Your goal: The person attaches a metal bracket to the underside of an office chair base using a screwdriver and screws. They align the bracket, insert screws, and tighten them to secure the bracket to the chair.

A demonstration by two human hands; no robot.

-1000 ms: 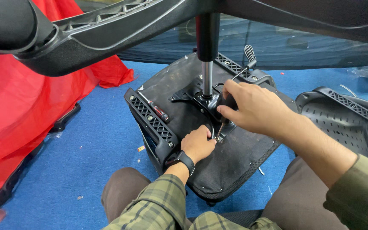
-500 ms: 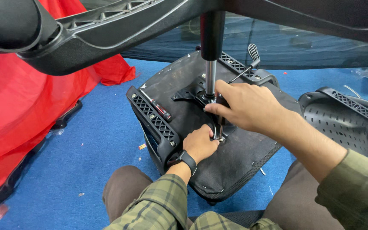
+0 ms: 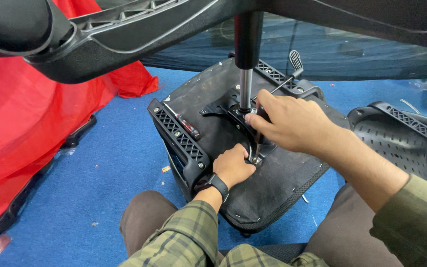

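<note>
The seat (image 3: 253,163) lies upside down and tilted on the blue floor (image 3: 114,163), leaning against the person's knees, with its metal mechanism (image 3: 233,111) and gas column (image 3: 245,74) pointing up toward the chair base (image 3: 124,29) overhead. Over the last second the right hand (image 3: 292,121) has slid down and toward the person, from beside the column to just above the near edge of the mechanism, and its grip is now closed round the top of a thin upright tool (image 3: 256,143) whose tip sits at a fixing there. The left hand (image 3: 233,165), a watch (image 3: 216,182) on its wrist, has barely moved; its fingers curl shut against the seat beside the tool's tip, though what they pinch is hidden. The shift suggests the tool has been seated on the fastener and turning is under way. A second seat shell (image 3: 401,143) lies to the right, red cloth (image 3: 30,128) to the left.
</note>
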